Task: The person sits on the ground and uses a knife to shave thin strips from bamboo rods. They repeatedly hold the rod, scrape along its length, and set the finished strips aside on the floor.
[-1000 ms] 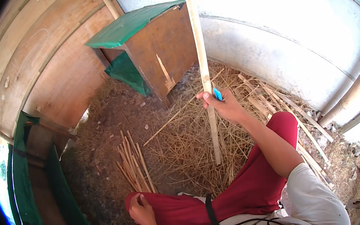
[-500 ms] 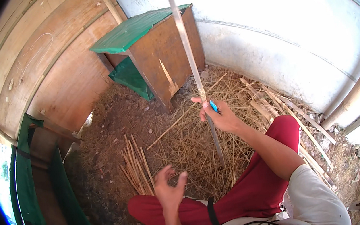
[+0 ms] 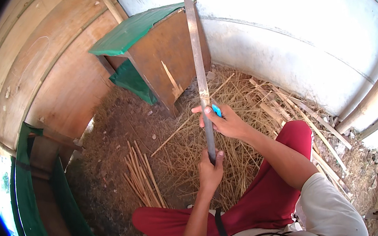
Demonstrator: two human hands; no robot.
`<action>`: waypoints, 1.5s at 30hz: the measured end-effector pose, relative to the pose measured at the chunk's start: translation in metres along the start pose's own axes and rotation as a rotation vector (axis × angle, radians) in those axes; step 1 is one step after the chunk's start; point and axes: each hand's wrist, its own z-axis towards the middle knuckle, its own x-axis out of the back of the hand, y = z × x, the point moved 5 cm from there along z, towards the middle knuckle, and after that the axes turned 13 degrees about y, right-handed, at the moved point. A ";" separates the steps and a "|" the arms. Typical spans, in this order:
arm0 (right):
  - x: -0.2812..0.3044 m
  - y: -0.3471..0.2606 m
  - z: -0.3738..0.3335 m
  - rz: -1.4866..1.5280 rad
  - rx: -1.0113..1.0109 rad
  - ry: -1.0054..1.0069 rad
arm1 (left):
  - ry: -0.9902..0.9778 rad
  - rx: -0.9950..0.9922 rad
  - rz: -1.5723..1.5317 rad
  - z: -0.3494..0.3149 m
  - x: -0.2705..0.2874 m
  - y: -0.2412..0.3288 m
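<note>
A long, flat bamboo strip [image 3: 196,46] stands nearly upright in front of me, with a pale node partway along it. My left hand [image 3: 211,172] is closed around its lower part. Just above, my right hand [image 3: 221,119] is closed on the same strip, thumb on the near face and fingers extending past its left side. A blue-handled tool [image 3: 217,110] is tucked in my right hand; most of it is hidden, and its kind cannot be made out. The strip's top end runs out of view.
Dry shavings [image 3: 241,158] cover the ground ahead. Thin split sticks [image 3: 143,175] lie by my left knee, with longer wooden strips [image 3: 306,113] at the right. A green-topped wooden box [image 3: 158,55] stands by the pale wall [image 3: 271,23]. Green-covered boards [image 3: 33,193] line the left.
My left hand has moved up and right from an open pose and closed around the strip's lower part. The strip stands straighter, and my right hand has shifted slightly left.
</note>
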 end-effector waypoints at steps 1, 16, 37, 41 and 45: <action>-0.001 -0.002 -0.001 0.000 -0.022 0.004 | 0.022 0.014 -0.024 -0.001 0.000 -0.003; 0.001 -0.017 0.000 0.047 -0.029 0.033 | 0.258 -0.047 0.052 0.009 0.027 0.023; -0.026 0.016 -0.049 -0.984 0.257 0.045 | -0.018 0.345 0.140 -0.118 0.134 -0.011; -0.035 0.020 -0.047 -0.999 0.197 0.035 | -0.078 0.415 0.086 -0.126 0.128 -0.026; -0.036 0.030 -0.046 -1.083 0.259 0.039 | -0.130 0.382 0.204 -0.131 0.119 -0.019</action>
